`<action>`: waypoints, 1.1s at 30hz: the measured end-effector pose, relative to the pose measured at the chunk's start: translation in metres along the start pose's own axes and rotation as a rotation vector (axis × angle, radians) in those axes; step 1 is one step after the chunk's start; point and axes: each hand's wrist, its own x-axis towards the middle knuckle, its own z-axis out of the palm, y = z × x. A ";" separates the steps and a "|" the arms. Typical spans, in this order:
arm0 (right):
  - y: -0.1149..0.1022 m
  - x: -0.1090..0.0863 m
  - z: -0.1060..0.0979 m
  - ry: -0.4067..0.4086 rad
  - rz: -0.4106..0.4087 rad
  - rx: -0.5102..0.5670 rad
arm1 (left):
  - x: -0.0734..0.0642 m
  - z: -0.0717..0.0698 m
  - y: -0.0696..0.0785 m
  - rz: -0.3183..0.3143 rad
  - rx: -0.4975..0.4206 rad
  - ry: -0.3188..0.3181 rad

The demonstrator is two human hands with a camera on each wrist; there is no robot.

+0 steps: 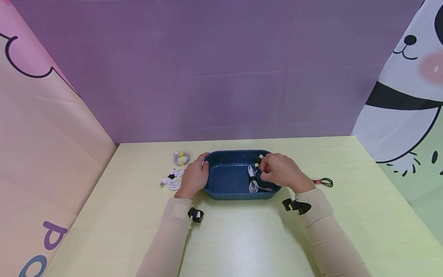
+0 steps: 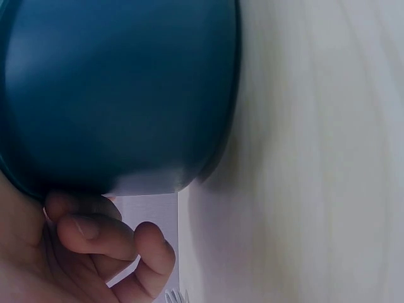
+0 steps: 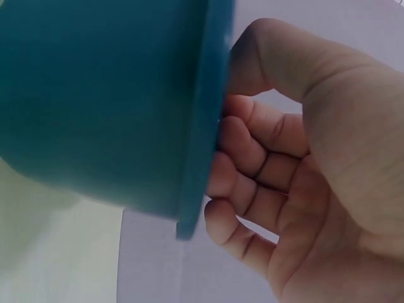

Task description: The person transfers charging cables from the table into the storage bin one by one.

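A blue plastic storage bin point(image 1: 225, 195) stands on the table between my hands. My left hand point(image 1: 195, 175) grips its left end, thumb at the rim; the left wrist view shows curled fingers point(image 2: 104, 237) against the outer wall. Over the right end reaches my right hand point(image 1: 283, 171), its fingertips hidden behind the bin's rim point(image 3: 205, 126) in the right wrist view. Inside lies a white charging cable point(image 1: 253, 180) bundled with a black tie. A dark cable with a USB plug point(image 1: 261, 156) and yellow band is right at my right fingertips; whether they pinch it I cannot tell.
Left of the bin lie a coiled pale cable point(image 1: 186, 158) with yellow ties and a white cable bundle point(image 1: 174, 184) with a black tie. A black cable loop with a red part point(image 1: 326, 182) lies right of the bin. A purple backdrop point(image 1: 235, 77) stands behind the table.
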 end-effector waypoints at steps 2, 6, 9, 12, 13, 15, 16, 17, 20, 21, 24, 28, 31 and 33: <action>0.000 0.000 0.001 -0.007 0.000 0.005 | 0.000 0.000 0.000 0.000 -0.001 0.002; 0.000 0.001 0.002 -0.019 0.005 0.000 | 0.000 0.000 0.000 0.004 -0.002 0.001; 0.000 0.001 0.003 -0.025 0.012 -0.006 | 0.000 0.001 -0.001 0.002 0.001 -0.004; 0.001 0.001 0.004 -0.033 0.016 -0.014 | 0.001 0.001 0.000 -0.005 0.002 -0.010; 0.001 0.001 0.004 -0.036 0.015 -0.016 | 0.001 0.002 0.000 -0.007 0.000 -0.012; 0.002 0.001 0.005 -0.041 0.013 -0.020 | 0.001 0.002 0.000 -0.009 -0.001 -0.012; 0.002 0.001 0.005 -0.044 0.012 -0.024 | 0.001 0.002 0.000 -0.011 -0.001 -0.013; 0.002 0.001 0.005 -0.047 0.009 -0.026 | 0.001 0.002 0.001 -0.012 -0.001 -0.012; 0.003 0.001 0.006 -0.058 0.005 -0.034 | 0.002 0.003 0.001 -0.014 0.000 -0.013; 0.004 0.001 0.007 -0.061 0.003 -0.038 | 0.002 0.003 0.001 -0.014 0.001 -0.014; 0.004 0.001 0.007 -0.066 -0.005 -0.050 | 0.002 0.003 0.001 -0.016 0.000 -0.016; 0.004 0.001 0.008 -0.064 -0.020 -0.066 | 0.002 0.003 0.000 -0.018 -0.002 -0.017; 0.004 0.001 0.008 -0.065 -0.029 -0.076 | 0.003 0.003 0.000 -0.017 -0.003 -0.017; 0.004 0.001 0.008 -0.067 -0.034 -0.085 | 0.003 0.003 0.000 -0.017 -0.003 -0.016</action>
